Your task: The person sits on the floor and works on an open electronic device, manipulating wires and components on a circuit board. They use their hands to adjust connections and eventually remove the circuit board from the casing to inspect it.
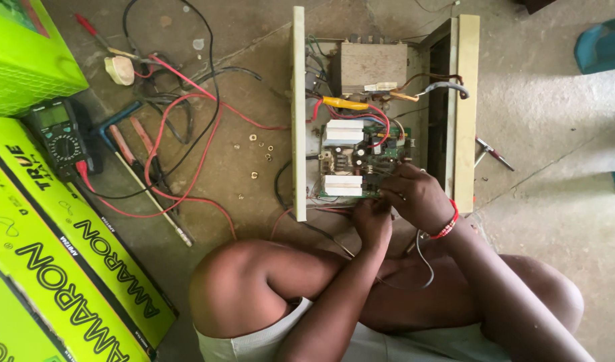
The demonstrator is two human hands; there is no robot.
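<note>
At the bottom edge of the view, your bare knee and forearms fill the foreground, cut off by the frame. Just beyond them, your left hand (372, 221) sits at the near edge of the green circuit board (371, 157), fingers curled together; whatever they pinch is too small to make out. Your right hand (418, 196), with a red band at the wrist, is bent over the same corner of the board and touching it. Its fingertips are hidden under the knuckles, so you cannot tell whether its grip is closed on anything. A thin grey wire loops down from beneath that wrist.

The board lies inside an opened cream metal casing (298, 114) standing on the concrete floor, with two white blocks on it and red, blue and yellow wires crossing above. Farther in, a grey transformer (369, 66) fills the far end of the casing.

To the left, small brass nuts (260, 146) lie scattered on the floor, then a tangle of red and black leads, a screwdriver (150, 191), and a multimeter (58, 134) partly overlapped by bright green cartons (66, 268) that run out of frame.
</note>
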